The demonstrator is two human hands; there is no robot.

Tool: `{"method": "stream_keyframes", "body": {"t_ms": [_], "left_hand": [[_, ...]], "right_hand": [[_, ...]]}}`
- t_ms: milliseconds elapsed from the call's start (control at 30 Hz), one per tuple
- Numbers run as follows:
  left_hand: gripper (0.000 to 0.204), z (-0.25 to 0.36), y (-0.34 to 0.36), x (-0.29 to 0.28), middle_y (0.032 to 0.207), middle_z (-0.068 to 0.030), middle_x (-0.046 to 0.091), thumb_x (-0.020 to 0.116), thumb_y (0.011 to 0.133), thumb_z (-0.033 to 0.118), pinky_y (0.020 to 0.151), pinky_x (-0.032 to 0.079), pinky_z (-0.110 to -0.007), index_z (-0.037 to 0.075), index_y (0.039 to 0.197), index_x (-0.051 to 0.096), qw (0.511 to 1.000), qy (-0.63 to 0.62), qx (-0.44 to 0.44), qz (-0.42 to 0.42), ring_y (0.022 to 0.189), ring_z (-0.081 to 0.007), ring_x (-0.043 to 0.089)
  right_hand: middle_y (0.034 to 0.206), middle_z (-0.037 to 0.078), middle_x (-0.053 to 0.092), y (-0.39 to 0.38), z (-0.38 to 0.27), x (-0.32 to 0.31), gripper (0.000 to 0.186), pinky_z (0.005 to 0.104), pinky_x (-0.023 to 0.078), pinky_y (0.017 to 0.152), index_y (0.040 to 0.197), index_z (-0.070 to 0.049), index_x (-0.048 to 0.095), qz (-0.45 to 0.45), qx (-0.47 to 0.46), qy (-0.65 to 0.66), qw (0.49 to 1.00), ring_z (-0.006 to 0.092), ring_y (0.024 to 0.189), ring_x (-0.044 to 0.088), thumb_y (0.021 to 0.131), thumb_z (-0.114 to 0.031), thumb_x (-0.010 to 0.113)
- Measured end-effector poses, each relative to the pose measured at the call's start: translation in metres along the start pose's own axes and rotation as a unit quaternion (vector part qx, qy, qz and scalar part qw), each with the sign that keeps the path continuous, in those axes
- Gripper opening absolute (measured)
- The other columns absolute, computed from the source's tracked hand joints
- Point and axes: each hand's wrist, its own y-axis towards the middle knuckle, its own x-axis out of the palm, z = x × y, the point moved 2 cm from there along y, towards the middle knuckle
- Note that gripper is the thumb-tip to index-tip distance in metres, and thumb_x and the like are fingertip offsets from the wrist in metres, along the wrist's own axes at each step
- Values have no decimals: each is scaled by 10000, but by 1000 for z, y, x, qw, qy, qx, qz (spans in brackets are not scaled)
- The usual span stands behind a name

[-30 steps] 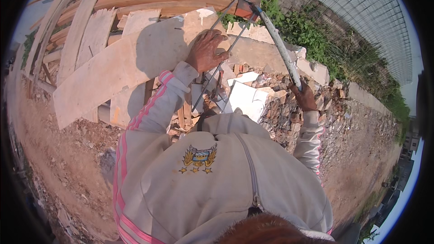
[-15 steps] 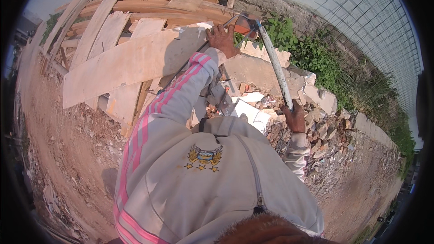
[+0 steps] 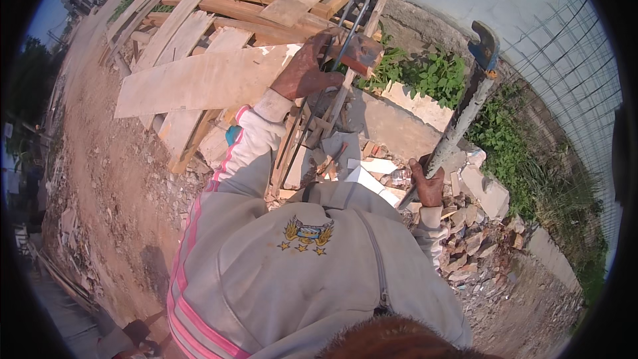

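Note:
My right hand (image 3: pixel 428 185) is closed around the pale, paint-spattered handle (image 3: pixel 455 129) of a hammer. The hammer's blue and dark metal head (image 3: pixel 486 46) is raised over the greenery, apart from anything else. My left hand (image 3: pixel 307 70) grips a thin steel rod (image 3: pixel 353 30) that is bent into a narrow hook at its far end. Just beyond my left fingers is a reddish-brown wooden block (image 3: pixel 362 54), with the rod passing over it. Whether the left fingers also touch the block, I cannot tell.
Pale boards (image 3: pixel 199 83) and stacked timber (image 3: pixel 252 10) lie at the far left. Broken brick rubble (image 3: pixel 475 242) covers the ground at my right. Leafy plants (image 3: pixel 432 80) grow along the wall, with a wire mesh panel (image 3: pixel 565 60) leaning at the right.
The hammer head has lifted away from the rod and swung right. My left hand has turned on the rod, whose hooked end now points up and away. The view has shifted slightly.

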Motion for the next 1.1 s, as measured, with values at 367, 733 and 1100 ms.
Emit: {"method": "stream_keyframes", "body": {"t_ms": [367, 733, 1100], "left_hand": [[658, 38, 22, -13, 1358, -155, 506, 591, 851, 244, 1075, 460, -518, 62, 1455, 403, 751, -576, 122, 299, 1305, -314, 506], [497, -17, 30, 29, 1264, -149, 587, 507, 919, 348, 970, 498, -480, 48, 1315, 530, 729, -602, 6, 325, 1157, -315, 592], [608, -52, 119, 19, 1366, -241, 533, 446, 965, 447, 1075, 415, -555, 44, 1421, 436, 668, -713, -49, 210, 1270, -415, 539]], "right_hand": [[1005, 57, 663, 93, -28, 38, 425, 309, 512, 782, 1213, 28, 626, -113, -55, 36, 991, 131, 892, 611, 890, -208, 770], [863, 154, 606, 97, -36, -10, 336, 389, 469, 676, 913, 28, 647, -68, -47, -185, 979, 267, 712, 596, 816, -248, 814], [808, -4, 599, 164, -30, 24, 467, 249, 455, 646, 1242, 57, 622, -128, 31, -72, 989, 79, 720, 547, 860, -150, 794]]}}
